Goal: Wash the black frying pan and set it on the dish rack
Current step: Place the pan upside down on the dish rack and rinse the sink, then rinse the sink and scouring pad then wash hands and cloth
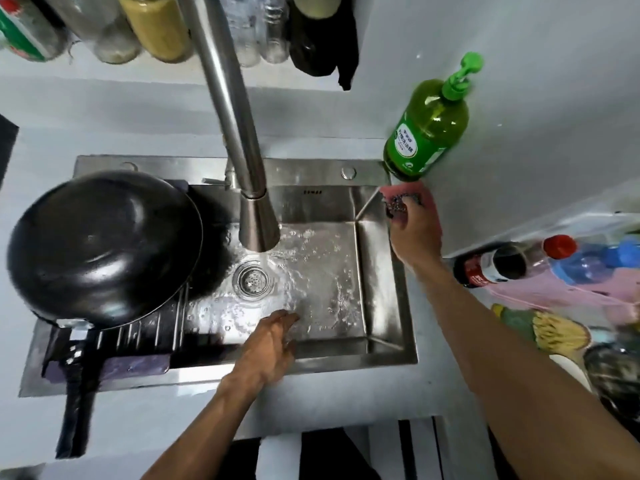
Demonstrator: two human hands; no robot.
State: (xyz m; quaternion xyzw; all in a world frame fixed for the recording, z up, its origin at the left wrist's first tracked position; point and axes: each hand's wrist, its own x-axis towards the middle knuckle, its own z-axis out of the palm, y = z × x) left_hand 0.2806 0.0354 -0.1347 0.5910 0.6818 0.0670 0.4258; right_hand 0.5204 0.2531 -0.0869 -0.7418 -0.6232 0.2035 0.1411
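Pan (104, 247) sits upside down on the rack (145, 332) across the left end of the sink (377, 271), well left of both hands, its handle (74, 403) reaching over the near rim onto the counter; water runs from the tap (256, 216) and spreads over the basin floor around the drain (252, 279). Left hand (268, 344) hangs over the near edge of the basin, fingers (285, 318) loosely extended and holding nothing, tips pointing toward the wet steel just right of the drain. Right hand (415, 226) is at the far right corner of the sink, its fingers curled down on a steel scourer (403, 204) and a pink cloth (431, 206); a green soap bottle (427, 129) stands just beyond those fingertips on the counter; a cola bottle (512, 259) lies to the right of that wrist among other clutter.
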